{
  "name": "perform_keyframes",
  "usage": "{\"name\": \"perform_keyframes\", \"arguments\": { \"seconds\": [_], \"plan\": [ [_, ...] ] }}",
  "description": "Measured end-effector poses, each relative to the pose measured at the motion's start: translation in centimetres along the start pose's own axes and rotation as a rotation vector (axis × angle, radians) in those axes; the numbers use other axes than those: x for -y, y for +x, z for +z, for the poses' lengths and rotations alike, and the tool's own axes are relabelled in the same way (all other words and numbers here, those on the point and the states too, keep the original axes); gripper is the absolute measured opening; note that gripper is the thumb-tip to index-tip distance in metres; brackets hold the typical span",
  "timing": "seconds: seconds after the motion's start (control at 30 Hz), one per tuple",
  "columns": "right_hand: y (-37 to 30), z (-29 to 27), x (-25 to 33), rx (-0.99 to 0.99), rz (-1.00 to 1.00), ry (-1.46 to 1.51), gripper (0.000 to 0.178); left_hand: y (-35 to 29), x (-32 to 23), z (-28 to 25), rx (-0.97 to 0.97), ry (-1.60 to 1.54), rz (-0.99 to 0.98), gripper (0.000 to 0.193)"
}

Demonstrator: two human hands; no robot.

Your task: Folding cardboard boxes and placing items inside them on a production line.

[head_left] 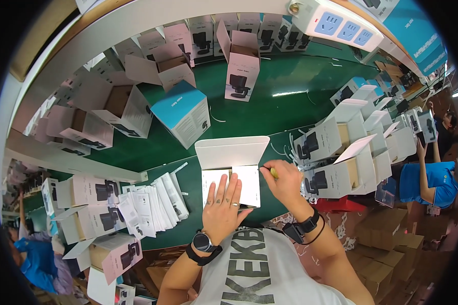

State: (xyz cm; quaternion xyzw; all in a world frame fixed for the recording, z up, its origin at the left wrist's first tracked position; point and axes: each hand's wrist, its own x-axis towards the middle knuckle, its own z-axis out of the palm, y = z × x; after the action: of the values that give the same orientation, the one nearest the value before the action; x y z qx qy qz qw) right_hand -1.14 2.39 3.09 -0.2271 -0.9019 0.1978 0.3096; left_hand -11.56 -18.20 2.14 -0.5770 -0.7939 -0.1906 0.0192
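A white carton [249, 190] lies in front of me on the green table, its long lid flap [232, 152] raised at the far side. My left hand [221, 206] rests flat on the carton's white top, fingers stretched out and slightly apart. Just beyond the carton's right edge is my right hand [284, 182], its fingers curled together. A small yellowish patch shows at its fingers; whatever they hold, if anything, is too small to make out. Thin white strips [292, 147] lie near that hand.
Stacked paper leaflets [160, 203] lie at my left beside open cartons [99, 190]. More open cartons [336, 178] stand at the right. A blue-topped box [182, 113] and an upright carton [241, 71] are farther back. A power strip [338, 25] hangs above. Co-workers in blue [425, 183] are on both sides.
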Motion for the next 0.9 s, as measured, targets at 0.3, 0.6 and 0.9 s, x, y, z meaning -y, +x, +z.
{"name": "perform_keyframes", "arguments": {
  "seconds": [0.3, 0.6, 0.9],
  "plan": [
    [0.7, 0.3, -0.4, -0.003, -0.144, -0.016, 0.014, -0.3, -0.3, 0.1, -0.014, -0.019, -0.012, 0.089],
    [0.1, -1.3, -0.2, 0.243, -0.169, 0.214, 0.013, 0.3, 0.1, -0.1, -0.041, -0.038, -0.027, 0.088],
    [-2.2, -1.1, -0.9, 0.376, 0.079, 0.329, 0.022, -0.1, -0.4, 0.2, -0.028, -0.026, -0.022, 0.087]
  ]
}}
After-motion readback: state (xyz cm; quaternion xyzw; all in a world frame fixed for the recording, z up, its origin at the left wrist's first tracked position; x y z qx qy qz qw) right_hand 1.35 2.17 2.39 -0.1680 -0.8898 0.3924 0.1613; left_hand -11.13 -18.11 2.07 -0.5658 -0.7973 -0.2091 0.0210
